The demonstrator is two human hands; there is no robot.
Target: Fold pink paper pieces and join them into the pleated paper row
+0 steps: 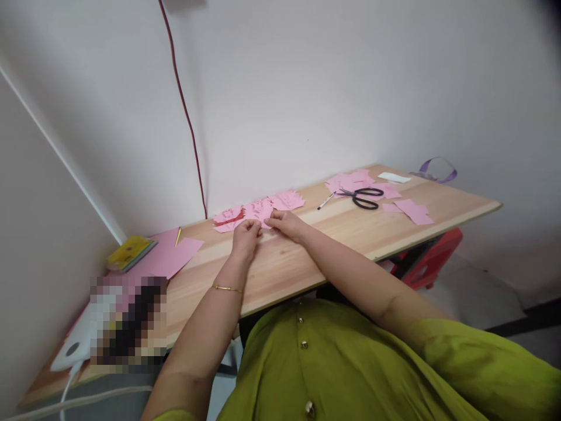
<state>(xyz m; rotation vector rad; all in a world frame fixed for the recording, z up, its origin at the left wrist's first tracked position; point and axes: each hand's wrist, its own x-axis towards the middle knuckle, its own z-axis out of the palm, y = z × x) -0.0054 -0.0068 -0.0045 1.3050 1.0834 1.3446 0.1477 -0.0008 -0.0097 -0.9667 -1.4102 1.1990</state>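
Near the wall, in the head view, a pink paper piece (258,209) with a jagged upper edge and darker markings is at my fingertips. My left hand (246,238) is closed in a pinch at its lower edge. At its lower right corner, my right hand (286,224) also pinches the paper. Two similar cut pieces flank it: a pink piece with a dark red strip (228,218) on the left and a jagged pink piece (288,200) on the right. My fingers partly hide the lower edge of the middle piece.
Scissors with black handles (367,197) and a pen (326,200) lie on the wooden table (289,269) by pink scraps (414,211). Leftward are pink sheets (186,252), a yellow pencil (177,236) and a yellow packet (130,252). A red cord (184,99) hangs down the wall.
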